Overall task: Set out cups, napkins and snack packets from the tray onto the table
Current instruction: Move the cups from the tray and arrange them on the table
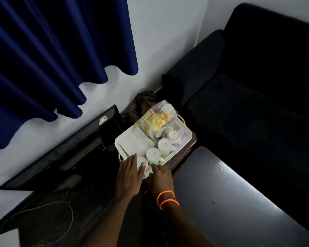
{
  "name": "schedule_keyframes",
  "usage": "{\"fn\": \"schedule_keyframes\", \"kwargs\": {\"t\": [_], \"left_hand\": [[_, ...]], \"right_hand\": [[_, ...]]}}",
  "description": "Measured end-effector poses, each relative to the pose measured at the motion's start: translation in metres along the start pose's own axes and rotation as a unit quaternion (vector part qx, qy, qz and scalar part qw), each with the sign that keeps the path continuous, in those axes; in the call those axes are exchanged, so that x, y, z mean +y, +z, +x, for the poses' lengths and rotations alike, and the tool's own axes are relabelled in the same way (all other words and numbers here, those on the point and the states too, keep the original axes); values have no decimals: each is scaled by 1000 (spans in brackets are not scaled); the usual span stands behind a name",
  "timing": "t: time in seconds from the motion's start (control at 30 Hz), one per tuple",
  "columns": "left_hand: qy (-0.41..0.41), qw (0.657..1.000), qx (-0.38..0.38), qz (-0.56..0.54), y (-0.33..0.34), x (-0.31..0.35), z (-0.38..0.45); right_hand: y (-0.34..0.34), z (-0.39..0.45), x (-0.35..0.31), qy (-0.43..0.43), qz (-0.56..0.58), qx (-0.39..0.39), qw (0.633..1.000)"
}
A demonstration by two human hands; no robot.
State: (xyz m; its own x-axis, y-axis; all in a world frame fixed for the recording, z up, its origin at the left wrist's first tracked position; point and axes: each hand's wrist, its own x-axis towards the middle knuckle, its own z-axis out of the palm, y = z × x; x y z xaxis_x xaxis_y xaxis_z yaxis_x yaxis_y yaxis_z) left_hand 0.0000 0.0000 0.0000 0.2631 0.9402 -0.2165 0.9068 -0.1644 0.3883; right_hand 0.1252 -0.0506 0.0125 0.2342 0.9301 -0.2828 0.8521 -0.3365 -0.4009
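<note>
Sitting loaded, the white tray (186, 135) is carrying four upturned cups (164, 144), napkins (136, 143) and snack packets (154, 123); nothing is looking unloaded yet. Both hands are reaching its near edge: left hand (129, 173) flat over the nearest cup (144, 168), right hand (161, 177) loosely spread, holding nothing visible.

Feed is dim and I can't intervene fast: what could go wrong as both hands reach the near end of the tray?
1. The tray may overhang its small dark stand; pressing its near end could tip it.
2. The upturned cups stand close together; lifting one may knock its neighbour.
3. The snack packets are piled loosely and could slide off.
</note>
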Motion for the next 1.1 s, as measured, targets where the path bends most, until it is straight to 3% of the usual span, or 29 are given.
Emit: {"fn": "schedule_keyframes", "kwargs": {"t": [0.2,0.33,0.53,0.77,0.93,1.0,1.1], "left_hand": [[-55,992,15,-114,13,-9,19],[-163,943,8,-291,18,-8,31],[-244,895,51,-369,16,-5,21],[-235,859,134,-435,8,-2,2],[-210,821,54,-528,16,27,-10],[-200,790,-6,-580,24,47,-12],[-155,760,-147,-613,39,83,-15]], "right_hand": [[25,16,-14,99,123,-23,987],[42,24,-18,171,227,-22,959],[51,21,-28,236,425,8,874],[35,0,-26,259,567,48,781],[17,-25,-1,298,705,138,628],[7,-37,21,292,720,172,606],[-10,-54,66,294,704,210,612]]}}
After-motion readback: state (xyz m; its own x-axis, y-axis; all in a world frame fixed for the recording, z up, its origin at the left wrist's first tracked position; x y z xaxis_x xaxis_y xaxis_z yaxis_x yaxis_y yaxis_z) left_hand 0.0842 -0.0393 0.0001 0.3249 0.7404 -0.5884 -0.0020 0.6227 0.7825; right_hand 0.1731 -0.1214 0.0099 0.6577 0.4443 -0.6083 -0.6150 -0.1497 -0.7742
